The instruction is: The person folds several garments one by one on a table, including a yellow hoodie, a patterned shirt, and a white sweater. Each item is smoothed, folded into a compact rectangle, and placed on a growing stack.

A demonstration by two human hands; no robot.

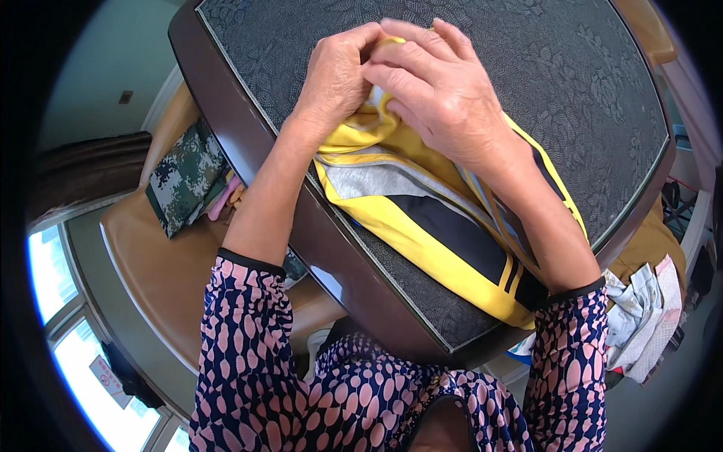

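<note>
A yellow, black and grey zip-front garment lies on the dark patterned table top, running from the near edge up to my hands. My left hand pinches a bunched yellow part at the garment's far end between thumb and fingers. Right beside it, the fingers of my right hand close on the same bunched cloth, and some fingertips are slightly blurred. Below the hands the garment's front stands partly apart, showing a yellow inside and grey panels. The exact bit of cloth between the fingertips is mostly hidden.
The table's brown rim runs diagonally in front of me. On a tan leather seat at the left lie folded camouflage cloth and small pink and orange items. Light patterned cloths lie over brown fabric at the right.
</note>
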